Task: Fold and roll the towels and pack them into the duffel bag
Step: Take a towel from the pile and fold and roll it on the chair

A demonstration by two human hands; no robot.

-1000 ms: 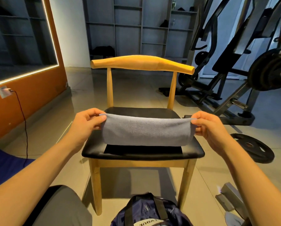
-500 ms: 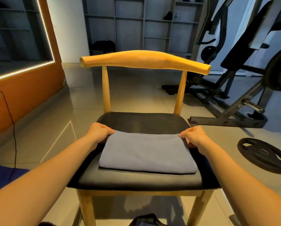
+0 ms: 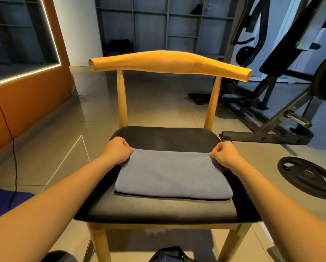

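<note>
Grey-blue and soft-napped, the towel (image 3: pixel 172 175) lies folded flat in the middle of the frame, on the black seat of a wooden chair (image 3: pixel 169 63). It forms a wide rectangle, broader than it is deep, with at least two layers showing along its near edge, where a dark line marks the fold just above the seat. Its surface is smooth, with only faint creases near the centre, and its right near corner is rounded.

Left of centre, the left hand (image 3: pixel 117 153) is curled into a loose fist, fingers closed on the towel's far left corner. Right of centre, the right hand (image 3: pixel 224 154) mirrors it, fingers pinched together on the far right corner, where the cloth rises in a small peak. Both forearms reach in from the lower corners of the frame.

At the bottom edge, just right of centre, the top of a dark blue duffel bag (image 3: pixel 167 257) shows beneath the seat, with a black strap arching over it. A black weight plate (image 3: pixel 307 176) lies on the tiled floor at the right.
</note>
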